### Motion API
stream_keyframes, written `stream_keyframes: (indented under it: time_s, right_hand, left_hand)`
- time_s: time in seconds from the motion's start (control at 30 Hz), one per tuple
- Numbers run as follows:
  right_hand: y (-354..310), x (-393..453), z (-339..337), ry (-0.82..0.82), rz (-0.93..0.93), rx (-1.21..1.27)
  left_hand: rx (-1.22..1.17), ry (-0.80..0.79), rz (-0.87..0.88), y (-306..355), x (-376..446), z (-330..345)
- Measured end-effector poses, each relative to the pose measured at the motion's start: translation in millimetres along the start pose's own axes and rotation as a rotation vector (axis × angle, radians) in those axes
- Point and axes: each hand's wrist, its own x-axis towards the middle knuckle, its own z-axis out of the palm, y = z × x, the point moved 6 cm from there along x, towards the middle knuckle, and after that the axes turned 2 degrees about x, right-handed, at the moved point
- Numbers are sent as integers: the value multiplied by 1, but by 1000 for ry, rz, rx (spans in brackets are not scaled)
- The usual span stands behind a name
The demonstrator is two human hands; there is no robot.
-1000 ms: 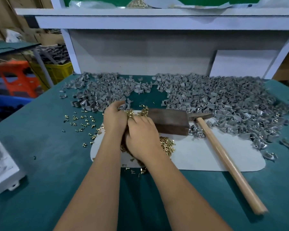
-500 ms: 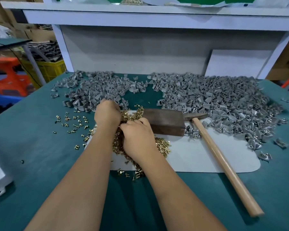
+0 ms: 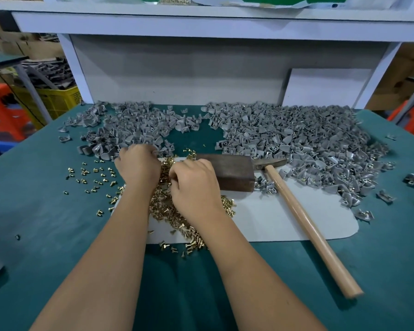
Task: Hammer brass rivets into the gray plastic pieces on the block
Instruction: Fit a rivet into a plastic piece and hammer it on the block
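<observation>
Green bench (image 3: 46, 211): rivets (image 3: 163, 209) under hands (image 3: 167, 175).

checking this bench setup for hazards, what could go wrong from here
1. Loose rivets lie at the mat edge and may roll off the table.
2. The hammer handle points at the near edge, so an elbow could knock it.
3. Both hands, left hand and right hand, work beside the block.

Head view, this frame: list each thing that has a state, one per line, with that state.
left hand: fingers curled, at the edge of the gray pieces; hold hidden
right hand: fingers curled over the rivet pile; hold hidden
hammer: lying unheld, head against the block
block: on the white mat, top bare
brass rivets: loose heap, some scattered left
gray plastic pieces: loose piles along the back
</observation>
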Motion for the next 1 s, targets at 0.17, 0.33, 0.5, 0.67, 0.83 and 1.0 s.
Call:
stream_keyframes:
  time_s: [0.17, 0.33, 0.5, 0.67, 0.83, 1.0]
  right_hand:
    - [17, 1, -15, 128, 105, 120]
    - [46, -9, -42, 329, 261, 222]
    - [78, -21, -59, 460, 407, 279]
    - [86, -26, -54, 409, 448, 285]
    - [94, -31, -52, 432, 525, 382]
    - [102, -32, -55, 442, 553, 466]
  left_hand:
    - [-419, 15, -28, 27, -14, -14]
    - [-796, -88, -53, 77, -47, -11]
    - [-878, -184, -62, 107, -74, 5]
    - [-879, -219, -23, 104, -83, 9]
    - [-805, -275, 90, 93, -78, 7]
    - [-570, -289, 205, 88, -79, 6]
